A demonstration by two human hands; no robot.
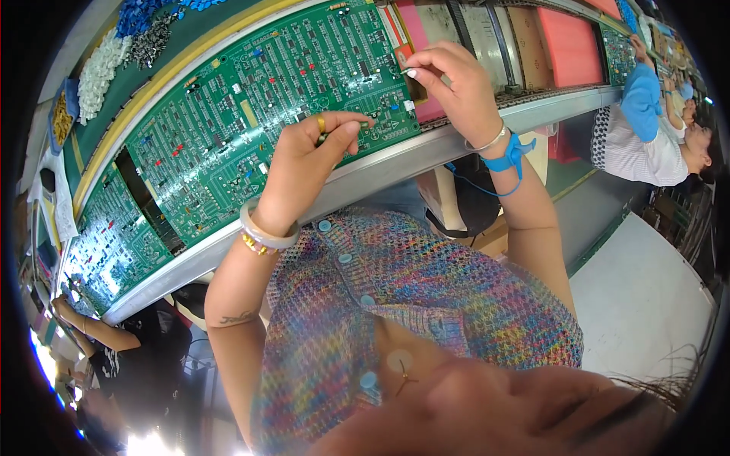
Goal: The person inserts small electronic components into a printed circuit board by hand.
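My left hand (308,156) is closed, thumb and forefinger pinched just above the lower right part of a large green circuit board (220,163). A small dark, greenish piece shows in the curled fingers; its kind is too small to tell. My right hand (460,87) hovers at the board's right end, thumb and forefinger pressed together on a tiny part I cannot make out. Rows of chips, resistors and small red parts fill the board, which lies in a metal-edged rail (357,171). A blue wrist strap (509,154) with a cord circles my right wrist.
Beyond the board, piles of white connectors (105,68) and blue parts (141,17) lie on a green shelf. Another circuit board (114,235) sits to the left. Pink foam (566,47) lies along the line at right. Co-workers sit at both sides, one in a blue sleeve (641,102).
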